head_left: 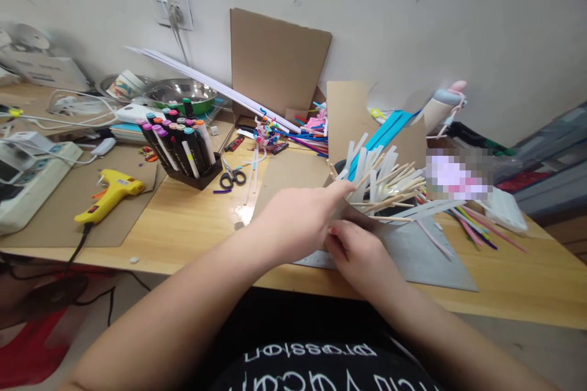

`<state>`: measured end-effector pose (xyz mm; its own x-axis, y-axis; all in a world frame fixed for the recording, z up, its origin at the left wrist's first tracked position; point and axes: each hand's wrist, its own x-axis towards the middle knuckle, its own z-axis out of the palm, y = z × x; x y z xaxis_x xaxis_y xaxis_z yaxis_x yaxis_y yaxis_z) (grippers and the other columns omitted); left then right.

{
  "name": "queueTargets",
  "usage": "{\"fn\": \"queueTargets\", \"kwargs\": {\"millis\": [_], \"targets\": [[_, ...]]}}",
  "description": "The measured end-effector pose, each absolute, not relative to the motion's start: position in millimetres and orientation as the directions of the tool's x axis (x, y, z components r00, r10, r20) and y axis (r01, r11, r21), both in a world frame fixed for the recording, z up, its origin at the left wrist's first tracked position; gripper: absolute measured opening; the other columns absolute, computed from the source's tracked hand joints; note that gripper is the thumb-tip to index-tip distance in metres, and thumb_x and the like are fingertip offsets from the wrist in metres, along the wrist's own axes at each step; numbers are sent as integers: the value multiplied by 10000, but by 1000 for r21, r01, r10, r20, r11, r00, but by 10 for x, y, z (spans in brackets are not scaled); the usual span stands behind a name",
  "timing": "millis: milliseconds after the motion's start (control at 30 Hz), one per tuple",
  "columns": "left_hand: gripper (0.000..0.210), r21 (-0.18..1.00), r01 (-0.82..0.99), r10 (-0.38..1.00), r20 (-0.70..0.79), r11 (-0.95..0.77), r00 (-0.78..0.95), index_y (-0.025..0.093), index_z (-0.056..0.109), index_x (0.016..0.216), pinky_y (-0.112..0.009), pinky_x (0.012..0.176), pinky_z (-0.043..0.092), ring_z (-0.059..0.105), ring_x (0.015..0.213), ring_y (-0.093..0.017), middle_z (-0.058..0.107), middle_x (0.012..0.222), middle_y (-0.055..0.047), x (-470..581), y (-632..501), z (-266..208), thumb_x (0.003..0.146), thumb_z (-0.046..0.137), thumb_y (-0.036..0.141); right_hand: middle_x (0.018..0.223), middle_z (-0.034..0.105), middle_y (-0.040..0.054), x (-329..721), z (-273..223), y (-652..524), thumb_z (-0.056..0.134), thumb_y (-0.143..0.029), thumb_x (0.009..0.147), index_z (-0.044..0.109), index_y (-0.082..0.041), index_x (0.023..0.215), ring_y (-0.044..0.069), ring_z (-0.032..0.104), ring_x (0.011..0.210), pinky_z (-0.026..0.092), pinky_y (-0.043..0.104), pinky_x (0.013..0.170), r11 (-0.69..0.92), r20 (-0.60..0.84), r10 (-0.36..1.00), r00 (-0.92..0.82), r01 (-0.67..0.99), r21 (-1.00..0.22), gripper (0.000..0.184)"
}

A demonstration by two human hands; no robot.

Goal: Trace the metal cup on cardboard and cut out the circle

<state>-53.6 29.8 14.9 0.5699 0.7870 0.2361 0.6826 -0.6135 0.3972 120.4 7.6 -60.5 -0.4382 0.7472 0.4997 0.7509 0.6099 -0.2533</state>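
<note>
Table (pixel 178 220): its pale wooden top stretches across in front of you.
Cardboard sheet (pixel 279 61): propped up at the back.
Grey mat (pixel 440 275): at the front edge, toward your right.
Wooden sticks (pixel 408 184): a thick bunch over the mat, mixed with pale strips.
Marker holder (pixel 204 178): packed, well to the left of the sticks.
Left hand (pixel 302 220): bent at the brown piece (pixel 360 218), thumb side up; I cannot tell whether you pinch it.
Right hand (pixel 362 250): curled just below, its grip hidden.
Brown piece: between your hands and the sticks, partly covered.
Yellow glue gun (pixel 114 192): on cardboard, far left.
Scissors (pixel 232 179): beside the marker holder, handles toward you.
</note>
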Motion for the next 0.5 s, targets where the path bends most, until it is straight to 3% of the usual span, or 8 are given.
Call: {"fn": "queueTargets", "kwargs": {"millis": [167,300,500], "targets": [[363,455,626,762,224,-633,607,225,446,1273,-337,731,480,656,881,-234,692,1020,-41,-549,319,240,961,280,307,915,703,111,1183,-663,59,441,-188,914,575,-158,999,233,681,830,556,351,715,640,560,711,-426,722,-264,161],[351,526,595,773,218,-607,595,230,465,1236,-343,764,462,646,934,-238,678,1079,-38,-570,322,234,974,266,353,912,697,115,1185,-741,7,434,-183,915,575,-153,981,239,681,821,567,364,689,637,514,730,-451,721,-271,159],[528,606,536,770,215,-587,601,247,475,1211,-370,767,458,649,919,-260,667,1110,-61,-594,318,184,928,206,603,950,695,80,1414,-735,-189,485,-188,911,572,-173,1044,195,678,857,550,313,767,606,486,768,-417,719,-341,160]]}}
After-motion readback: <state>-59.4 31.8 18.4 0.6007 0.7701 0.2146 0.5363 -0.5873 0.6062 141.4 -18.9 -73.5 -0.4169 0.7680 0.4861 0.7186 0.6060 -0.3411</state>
